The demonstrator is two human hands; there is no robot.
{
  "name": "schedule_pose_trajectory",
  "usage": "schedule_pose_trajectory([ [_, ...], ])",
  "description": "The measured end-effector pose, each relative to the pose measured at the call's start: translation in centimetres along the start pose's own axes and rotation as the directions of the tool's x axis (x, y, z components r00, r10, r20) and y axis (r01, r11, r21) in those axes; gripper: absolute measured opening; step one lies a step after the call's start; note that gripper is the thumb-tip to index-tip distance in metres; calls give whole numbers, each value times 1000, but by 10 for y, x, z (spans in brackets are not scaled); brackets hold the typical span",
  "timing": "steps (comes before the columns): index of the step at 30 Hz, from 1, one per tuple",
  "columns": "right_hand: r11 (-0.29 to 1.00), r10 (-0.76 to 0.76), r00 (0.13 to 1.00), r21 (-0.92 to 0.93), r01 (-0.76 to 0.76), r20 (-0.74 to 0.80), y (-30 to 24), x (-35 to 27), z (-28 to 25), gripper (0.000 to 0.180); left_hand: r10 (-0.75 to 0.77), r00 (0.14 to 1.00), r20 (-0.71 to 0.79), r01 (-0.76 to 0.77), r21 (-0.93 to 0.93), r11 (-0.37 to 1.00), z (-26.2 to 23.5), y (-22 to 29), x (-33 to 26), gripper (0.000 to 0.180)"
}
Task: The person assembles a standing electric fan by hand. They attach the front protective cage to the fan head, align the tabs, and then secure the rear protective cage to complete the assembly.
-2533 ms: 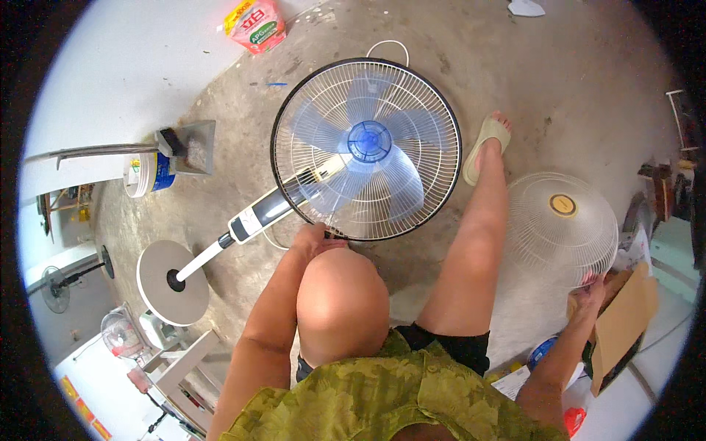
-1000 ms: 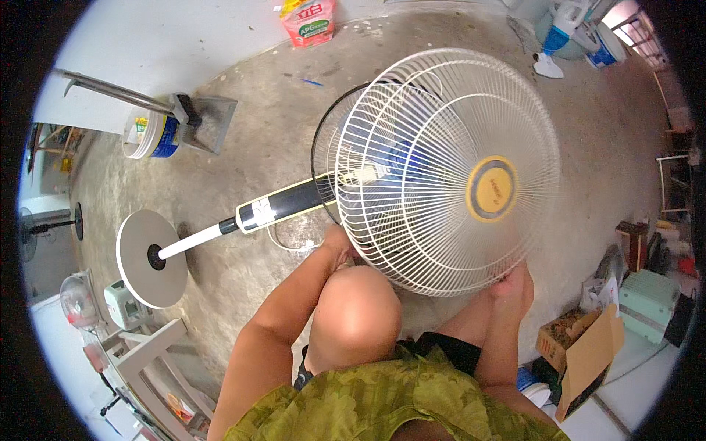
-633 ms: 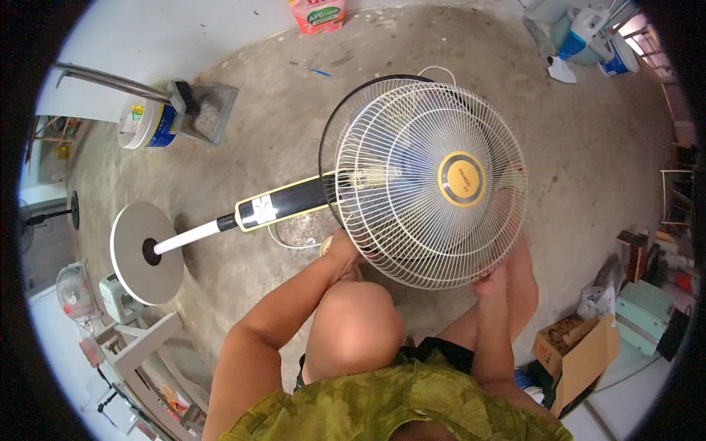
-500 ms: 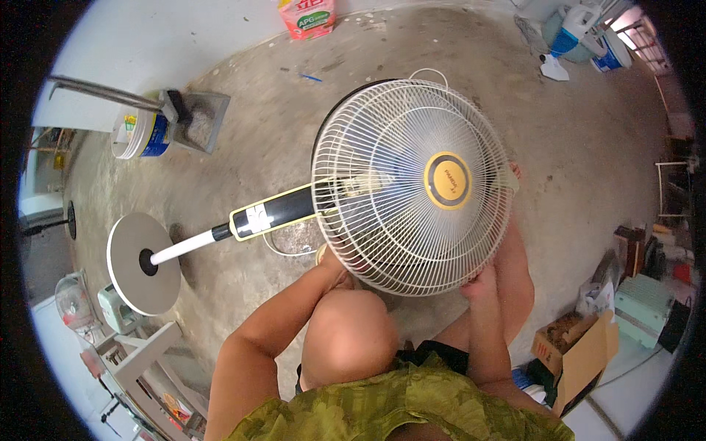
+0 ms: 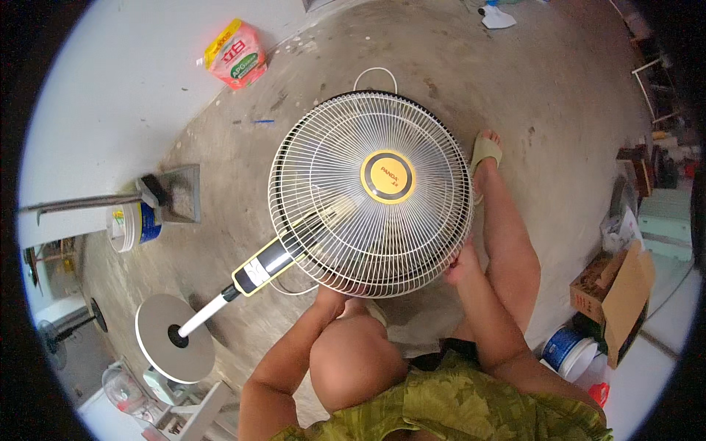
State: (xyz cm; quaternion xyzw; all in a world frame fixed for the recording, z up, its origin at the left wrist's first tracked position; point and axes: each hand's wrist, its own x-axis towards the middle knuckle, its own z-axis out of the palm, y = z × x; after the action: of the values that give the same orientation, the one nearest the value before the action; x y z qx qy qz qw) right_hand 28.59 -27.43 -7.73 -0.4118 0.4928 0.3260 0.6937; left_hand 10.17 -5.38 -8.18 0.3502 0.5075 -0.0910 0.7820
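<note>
Head view: we list two bare hands at one floor fan.

Right hand point(image 5: 462, 266): fingers curled on the lower right rim of the front grille point(image 5: 334, 136), gripping it. Left hand point(image 5: 335, 297): at the grille's lower left edge, beside the raised knee point(image 5: 357, 360); fingers mostly hidden, so we cannot tell whether they are open or closed.

Grille: white wire, domed, with a round yellow badge point(image 5: 388, 176); just beyond and between both hands, over the fan head.

Fan column point(image 5: 265, 269): black and white, left of the left hand, leading to a pale round base point(image 5: 156, 331).

Farther left of the hands, we record a white-and-blue bucket point(image 5: 136, 226) beside a grey dustpan point(image 5: 184, 197); far beyond them, a pink pack point(image 5: 237, 60). Right of the right hand: an open cardboard box point(image 5: 625, 294) and a blue-and-white tub point(image 5: 570, 351).
</note>
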Motion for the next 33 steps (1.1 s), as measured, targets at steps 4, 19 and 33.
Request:
schedule_pose_trajectory([
  [4,1000,-22,989,25,19,148,3,17,-9,55,11,1000,7,-12,81,997,5,6,-5,42],
  [19,995,16,988,104,0,-154,14,2,15,53,-68,998,-12,69,72,995,13,16,-13,32],
  [33,986,15,999,164,-9,-36,19,20,-6,49,-68,997,-42,72,89,993,19,19,-19,41],
])
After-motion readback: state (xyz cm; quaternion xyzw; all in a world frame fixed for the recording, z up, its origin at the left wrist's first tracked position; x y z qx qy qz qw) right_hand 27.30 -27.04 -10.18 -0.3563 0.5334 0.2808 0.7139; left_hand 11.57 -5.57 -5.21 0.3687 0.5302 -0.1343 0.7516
